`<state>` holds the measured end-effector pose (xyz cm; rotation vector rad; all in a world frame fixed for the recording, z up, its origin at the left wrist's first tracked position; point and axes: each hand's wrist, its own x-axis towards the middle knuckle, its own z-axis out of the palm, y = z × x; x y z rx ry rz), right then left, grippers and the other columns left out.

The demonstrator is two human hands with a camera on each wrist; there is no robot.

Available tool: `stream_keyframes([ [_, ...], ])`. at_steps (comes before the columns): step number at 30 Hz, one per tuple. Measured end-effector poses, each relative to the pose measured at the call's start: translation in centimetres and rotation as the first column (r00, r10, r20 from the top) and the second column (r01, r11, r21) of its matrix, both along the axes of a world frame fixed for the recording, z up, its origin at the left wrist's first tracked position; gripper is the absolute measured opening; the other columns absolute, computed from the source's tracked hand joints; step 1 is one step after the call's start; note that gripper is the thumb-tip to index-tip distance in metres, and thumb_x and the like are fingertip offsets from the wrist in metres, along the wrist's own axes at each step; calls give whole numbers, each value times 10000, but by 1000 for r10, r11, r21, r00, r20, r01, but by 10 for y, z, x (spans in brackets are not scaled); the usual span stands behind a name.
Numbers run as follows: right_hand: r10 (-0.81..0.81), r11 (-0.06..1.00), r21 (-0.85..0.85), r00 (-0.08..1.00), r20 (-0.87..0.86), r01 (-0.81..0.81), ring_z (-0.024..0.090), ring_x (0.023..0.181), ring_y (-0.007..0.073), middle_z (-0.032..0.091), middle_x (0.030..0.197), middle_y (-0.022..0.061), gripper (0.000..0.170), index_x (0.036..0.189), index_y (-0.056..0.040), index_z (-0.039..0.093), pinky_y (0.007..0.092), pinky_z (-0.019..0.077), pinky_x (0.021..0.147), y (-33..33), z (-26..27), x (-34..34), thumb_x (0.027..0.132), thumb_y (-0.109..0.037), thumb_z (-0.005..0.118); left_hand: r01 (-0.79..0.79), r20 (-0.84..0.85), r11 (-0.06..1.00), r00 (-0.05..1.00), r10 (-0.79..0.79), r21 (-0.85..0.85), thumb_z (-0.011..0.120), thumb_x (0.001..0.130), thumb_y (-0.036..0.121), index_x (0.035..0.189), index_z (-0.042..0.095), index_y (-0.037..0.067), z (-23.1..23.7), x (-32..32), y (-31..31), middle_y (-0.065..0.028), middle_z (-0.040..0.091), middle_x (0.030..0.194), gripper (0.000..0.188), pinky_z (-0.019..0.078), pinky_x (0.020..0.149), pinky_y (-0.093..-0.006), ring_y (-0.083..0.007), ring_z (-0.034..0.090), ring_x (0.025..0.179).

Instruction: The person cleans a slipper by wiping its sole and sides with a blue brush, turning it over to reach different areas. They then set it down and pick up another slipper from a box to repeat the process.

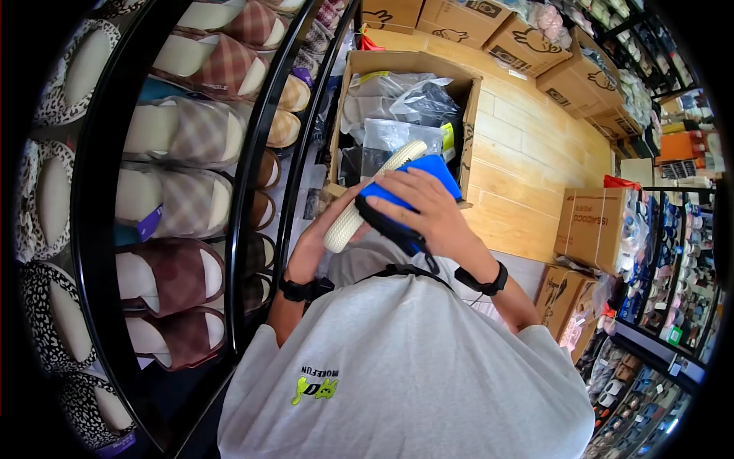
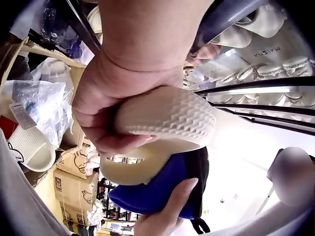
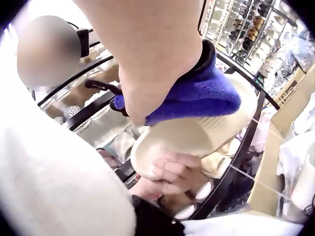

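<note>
Head view is bright, bowing at black edges; glare whitens left-wrist view lower right, right-wrist view lower left.

Fuzzy blue cloth (image 3: 199, 101), bumpy matt slipper (image 2: 170, 115), perhaps foam, glossy rack (image 1: 98, 176)

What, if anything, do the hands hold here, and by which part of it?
The left hand grips a cream slipper by its lower end in the head view; the right hand holds a blue cloth, its thumb beside the cloth's black edge.
</note>
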<state>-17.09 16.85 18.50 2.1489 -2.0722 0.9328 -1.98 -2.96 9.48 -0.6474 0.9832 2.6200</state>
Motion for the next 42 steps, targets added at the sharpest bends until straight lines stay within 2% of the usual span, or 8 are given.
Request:
stream_keyframes([
  [3, -203, 976, -54, 972, 116, 210, 618, 1380, 390, 622, 1550, 167, 645, 1539, -162, 657, 516, 460, 1184, -5, -2, -9, 897, -206, 699, 150, -146, 882, 985, -93, 447, 437, 1177, 578, 1281, 664, 144, -29, 5, -10, -55, 629, 753, 500, 420, 362, -283, -142, 570, 467],
  [8, -256, 961, -97, 965, 56, 260, 591, 1411, 389, 611, 1560, 174, 683, 1546, -144, 649, 523, 451, 1189, -7, -8, 1, 869, -185, 731, 84, -88, 938, 994, -58, 337, 433, 1179, 578, 1259, 676, 141, -18, 8, -8, -50, 622, 736, 506, 442, 377, -254, -128, 598, 484],
  [13, 82, 997, 14, 997, 8, -82, 569, 1458, 357, 615, 1562, 136, 701, 1550, -160, 648, 522, 424, 1241, -2, -3, -4, 856, -173, 742, -83, 133, 996, 987, 84, -16, 394, 1179, 608, 1138, 686, 97, 19, 2, 5, 0, 504, 658, 590, 409, 367, -268, -128, 513, 451],
  [20, -285, 958, 14, 950, 129, 285, 583, 1417, 388, 622, 1544, 167, 721, 1545, -149, 649, 513, 446, 1197, -11, -11, -9, 836, -203, 767, 40, 68, 990, 996, -50, 134, 380, 1182, 608, 1236, 646, 95, -16, 2, -8, -2, 490, 660, 580, 391, 368, -245, -104, 479, 452],
  [27, 15, 1000, 22, 999, 30, -16, 578, 1454, 381, 609, 1586, 140, 643, 1539, -172, 668, 532, 423, 1243, -16, 2, -3, 898, -198, 723, -220, 77, 969, 970, 229, -115, 410, 1125, 718, 1123, 657, 86, 27, -7, 10, -38, 567, 666, 679, 431, 393, -277, -165, 555, 473],
  [29, -75, 997, 11, 995, 70, 74, 549, 1472, 366, 598, 1590, 130, 706, 1568, -180, 633, 534, 402, 1260, -18, -2, -11, 868, -165, 719, -74, 82, 976, 995, 58, 207, 371, 1118, 747, 1040, 670, 74, -24, -1, -5, -32, 531, 654, 741, 402, 397, -266, -134, 542, 476],
  [39, 40, 999, 30, 996, 81, -43, 565, 1459, 377, 622, 1567, 135, 625, 1530, -194, 678, 537, 410, 1257, -20, -9, -15, 907, -188, 733, -240, 152, 967, 956, 250, -82, 417, 1116, 716, 1095, 675, 13, 9, -10, -1, 1, 521, 635, 750, 420, 355, -273, -112, 491, 427],
  [42, -114, 993, -9, 972, 206, 118, 563, 1446, 393, 620, 1563, 144, 669, 1537, -191, 668, 529, 417, 1246, -21, -7, -13, 874, -197, 750, -15, 60, 949, 998, -4, 313, 430, 1118, 710, 1114, 669, 7, -21, -2, -18, -28, 512, 640, 742, 408, 345, -268, -126, 494, 427],
])
